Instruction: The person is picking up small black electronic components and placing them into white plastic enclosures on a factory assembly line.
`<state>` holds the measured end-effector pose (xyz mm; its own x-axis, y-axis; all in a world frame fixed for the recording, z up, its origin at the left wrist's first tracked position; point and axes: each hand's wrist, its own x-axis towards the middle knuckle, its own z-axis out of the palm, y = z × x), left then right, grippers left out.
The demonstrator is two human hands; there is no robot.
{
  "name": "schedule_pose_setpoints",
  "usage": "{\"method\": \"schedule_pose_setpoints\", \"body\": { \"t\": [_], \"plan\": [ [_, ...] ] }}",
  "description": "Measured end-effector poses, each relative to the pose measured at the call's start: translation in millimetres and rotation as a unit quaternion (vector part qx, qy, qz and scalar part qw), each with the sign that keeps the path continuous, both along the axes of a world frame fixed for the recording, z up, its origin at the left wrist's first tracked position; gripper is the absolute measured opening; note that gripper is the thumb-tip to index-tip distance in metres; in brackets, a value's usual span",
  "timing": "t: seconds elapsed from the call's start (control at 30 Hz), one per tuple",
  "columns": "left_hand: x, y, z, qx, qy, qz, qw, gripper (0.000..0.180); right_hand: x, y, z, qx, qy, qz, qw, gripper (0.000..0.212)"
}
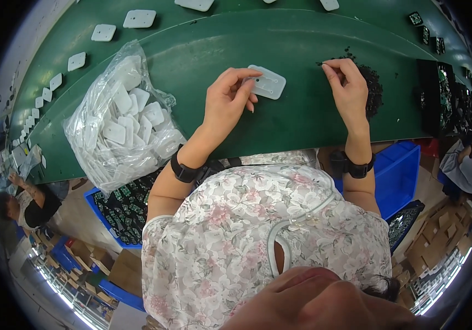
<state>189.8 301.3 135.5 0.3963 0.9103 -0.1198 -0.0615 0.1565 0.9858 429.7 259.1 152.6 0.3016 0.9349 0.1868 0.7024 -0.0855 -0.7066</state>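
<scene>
My left hand (pixel 229 102) is at the left end of a white plastic plate (pixel 272 83) lying on the green work surface. Its thumb and forefinger are closed in a pinch over the plate's edge; what they hold, if anything, is hidden. Small holes and raised dots mark the plate's face. To the right, my right hand (pixel 349 88) is pinched shut on a small black part (pixel 319 63) at its fingertips. Beside and partly behind that hand lies a loose pile of small black parts (pixel 374 91).
A clear plastic bag (pixel 84 129) full of white plates lies at the left. White plates (pixel 140 18) stand spaced along the far green belt. Black parts with green boards (pixel 444 99) are stacked at the right. Blue bins (pixel 398 179) sit below the table edge. Other people are seated at both sides.
</scene>
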Motion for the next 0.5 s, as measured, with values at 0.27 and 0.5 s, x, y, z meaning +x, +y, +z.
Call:
{"method": "schedule_pose_setpoints", "body": {
  "t": [0.27, 0.5],
  "plan": [
    [12.9, 0.4, 7.8, 0.150, 0.048, 0.036, 0.987, 0.017, -47.7, 9.7, 11.1, -0.114, 0.388, 0.135, 0.905, 0.009],
    [9.5, -1.4, 5.6, 0.258, 0.110, 0.046, 0.959, 0.014, -62.5, 14.1, 13.8, -0.126, 0.356, 0.162, 0.912, 0.006]
  ]
}}
